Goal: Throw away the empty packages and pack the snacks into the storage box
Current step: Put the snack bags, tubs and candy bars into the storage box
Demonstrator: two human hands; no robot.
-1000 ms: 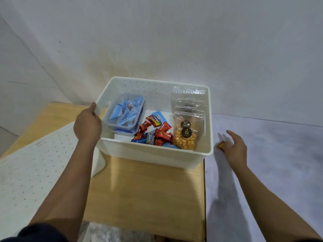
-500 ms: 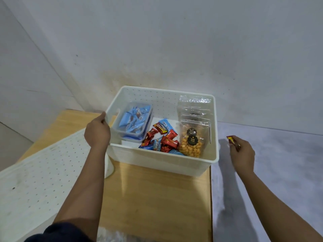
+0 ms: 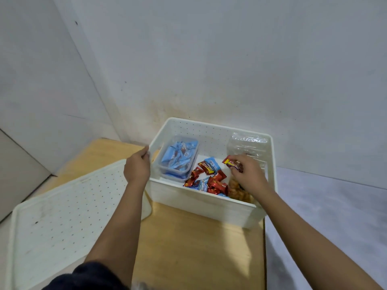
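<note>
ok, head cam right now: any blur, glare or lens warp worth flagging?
Head view: soft, even light, only faint shadow on the table in front of the storage box; specular glare on the clear bags; right hand and its candy slightly soft; wide-angle warp bows the wall corner.

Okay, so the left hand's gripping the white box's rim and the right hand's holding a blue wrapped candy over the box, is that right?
Not quite. The head view shows the candy in the right hand has a red and yellow wrapper, not blue. The rest holds: the left hand grips the white box by its rim, and the candy is over the box.
</note>
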